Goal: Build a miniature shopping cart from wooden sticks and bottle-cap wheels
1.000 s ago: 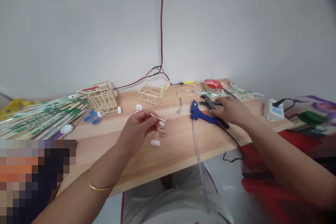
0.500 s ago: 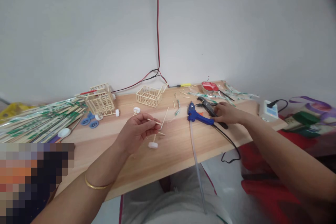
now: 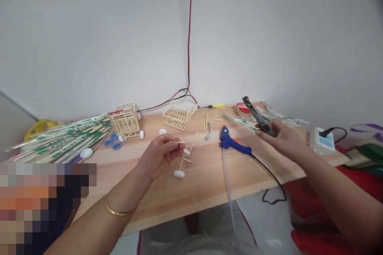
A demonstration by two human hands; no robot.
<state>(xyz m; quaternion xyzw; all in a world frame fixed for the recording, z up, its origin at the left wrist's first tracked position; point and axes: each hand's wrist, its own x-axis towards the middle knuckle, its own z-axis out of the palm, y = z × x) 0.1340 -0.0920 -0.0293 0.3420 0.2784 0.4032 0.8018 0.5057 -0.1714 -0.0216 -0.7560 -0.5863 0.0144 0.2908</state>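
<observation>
My left hand (image 3: 161, 155) is closed in a pinch on a short wooden stick (image 3: 178, 142), held above the table. Just beyond its fingers lies a small piece made of sticks (image 3: 182, 163) with white round wheels (image 3: 179, 174) at its ends. My right hand (image 3: 279, 137) grips a black pliers-like tool (image 3: 257, 116), raised off the table and pointing up and to the left; its exact kind is unclear. Below and left of that hand rests a blue glue gun (image 3: 233, 143) with a clear glue stick (image 3: 227, 183) hanging over the table's front edge.
Two stick-built frames, a cart (image 3: 127, 121) and an open basket shape (image 3: 178, 117), stand at the back. Bundled sticks (image 3: 80, 139) and blue wheels (image 3: 112, 142) are at left. A white power box (image 3: 322, 140) sits at right. A person's blurred-out area fills the lower left.
My right hand has lifted the black pliers-like tool off the table. My left hand keeps its stick. The whole view has shifted slightly.
</observation>
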